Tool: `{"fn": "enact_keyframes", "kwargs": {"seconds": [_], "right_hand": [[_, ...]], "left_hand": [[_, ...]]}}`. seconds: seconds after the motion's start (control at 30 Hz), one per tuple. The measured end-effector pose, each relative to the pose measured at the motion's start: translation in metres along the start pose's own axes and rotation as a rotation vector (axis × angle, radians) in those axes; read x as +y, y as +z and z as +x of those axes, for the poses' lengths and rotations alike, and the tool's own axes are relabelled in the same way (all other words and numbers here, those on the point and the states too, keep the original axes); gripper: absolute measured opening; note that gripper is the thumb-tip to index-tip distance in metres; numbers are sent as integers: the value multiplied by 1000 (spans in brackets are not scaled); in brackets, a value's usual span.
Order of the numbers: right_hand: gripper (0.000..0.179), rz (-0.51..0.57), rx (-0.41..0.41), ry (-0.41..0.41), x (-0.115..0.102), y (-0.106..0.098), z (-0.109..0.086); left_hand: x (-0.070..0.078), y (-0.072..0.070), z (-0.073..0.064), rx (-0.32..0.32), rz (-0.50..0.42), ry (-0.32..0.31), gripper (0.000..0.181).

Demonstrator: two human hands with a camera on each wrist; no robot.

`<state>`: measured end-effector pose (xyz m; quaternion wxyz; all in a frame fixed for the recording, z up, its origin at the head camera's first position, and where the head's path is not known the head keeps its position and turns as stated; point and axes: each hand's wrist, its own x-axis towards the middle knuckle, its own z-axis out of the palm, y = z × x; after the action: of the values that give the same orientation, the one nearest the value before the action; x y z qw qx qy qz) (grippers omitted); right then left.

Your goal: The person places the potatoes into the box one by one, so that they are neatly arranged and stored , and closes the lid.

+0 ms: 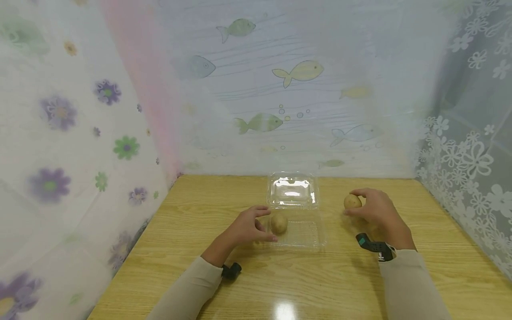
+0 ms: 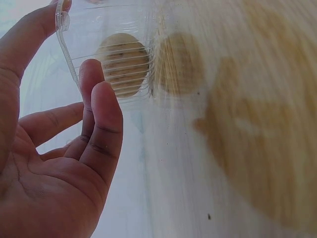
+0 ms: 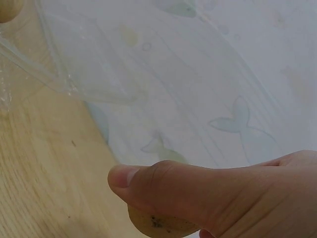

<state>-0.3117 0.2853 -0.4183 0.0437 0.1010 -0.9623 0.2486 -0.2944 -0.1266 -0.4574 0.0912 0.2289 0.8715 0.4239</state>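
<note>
One potato (image 1: 279, 223) already in the box (image 1: 304, 234), lid (image 1: 293, 190) open; right hand (image 1: 378, 209) grasping a second potato (image 1: 352, 201) outside it, fingers of left hand (image 1: 245, 226) curled round box's end.

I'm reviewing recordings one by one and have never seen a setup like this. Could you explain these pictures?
No robot here: a person works bare-handed. The wide picture comes from a camera worn on the head; the two others come from small black cameras worn on the wrists, each watching its own hand's work. On the wooden table lies a clear container with its lid open and one potato inside, at the left. The left hand holds the container's left side. The right hand holds a second potato, to the right of the container.
</note>
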Motion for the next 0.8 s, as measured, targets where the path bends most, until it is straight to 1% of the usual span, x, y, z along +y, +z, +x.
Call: {"fn": "enact_keyframes", "kwargs": {"seconds": [0.2,0.8], "right_hand": [[82,-8,6,-5,0,0,1],[77,-12,-4,21,-7,-2,1]], "left_hand": [[0,0,0,5,-3,0,95],[1,-1,-1,-2,-7,2,94]]}}
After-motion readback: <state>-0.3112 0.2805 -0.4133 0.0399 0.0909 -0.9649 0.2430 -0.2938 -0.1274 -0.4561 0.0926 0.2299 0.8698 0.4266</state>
